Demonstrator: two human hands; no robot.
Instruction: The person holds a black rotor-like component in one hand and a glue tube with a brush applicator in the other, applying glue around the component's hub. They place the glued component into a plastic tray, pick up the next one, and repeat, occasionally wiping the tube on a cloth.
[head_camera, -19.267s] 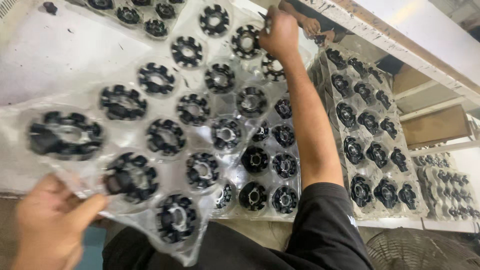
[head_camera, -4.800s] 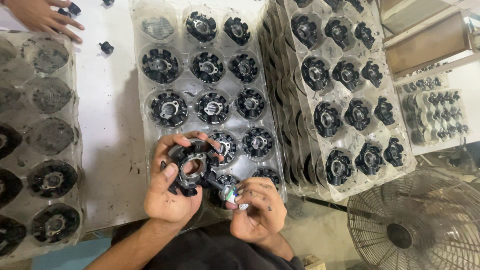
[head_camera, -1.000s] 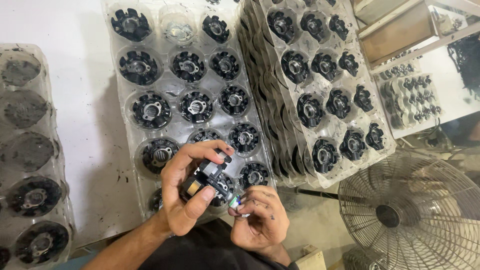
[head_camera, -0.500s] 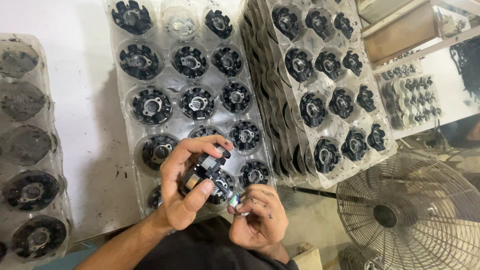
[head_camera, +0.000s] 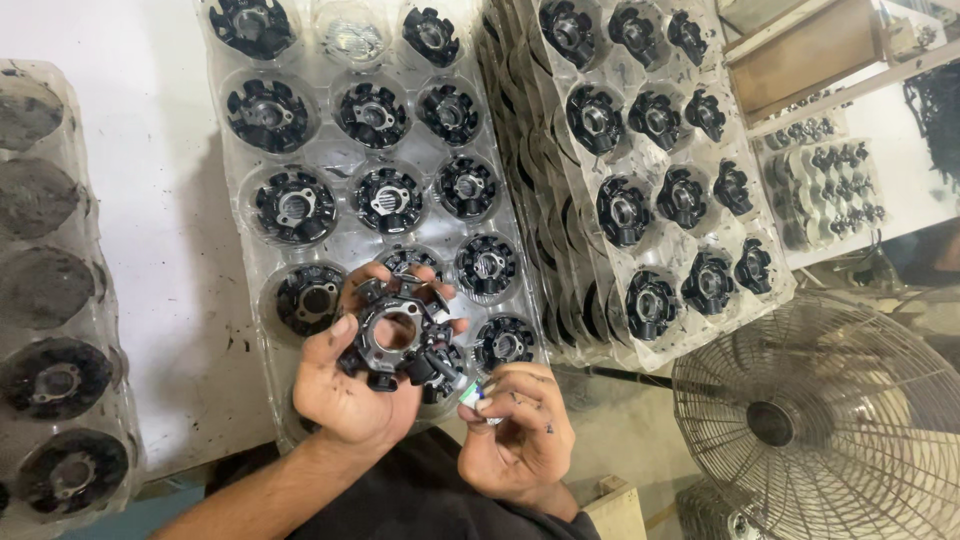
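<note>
My left hand (head_camera: 345, 385) grips a black ring-shaped part with radial teeth (head_camera: 395, 335), held flat above the near end of a clear plastic tray (head_camera: 330, 160). My right hand (head_camera: 515, 440) is closed around a small pen-like object with a green and white tip (head_camera: 470, 393), its tip touching the part's lower right edge. The tray's round pockets hold several of the same black parts; one pocket at the far end is empty.
A stack of clear trays filled with black parts (head_camera: 650, 170) lies to the right. Another tray column (head_camera: 50, 300) sits at the left on the white table (head_camera: 130, 200). A wire-guard fan (head_camera: 820, 420) stands below right. More small parts (head_camera: 825, 185) rest on a shelf.
The part in my left hand has turned, so its open centre now faces the camera. My right hand stays at its lower edge. The view has shifted slightly.
</note>
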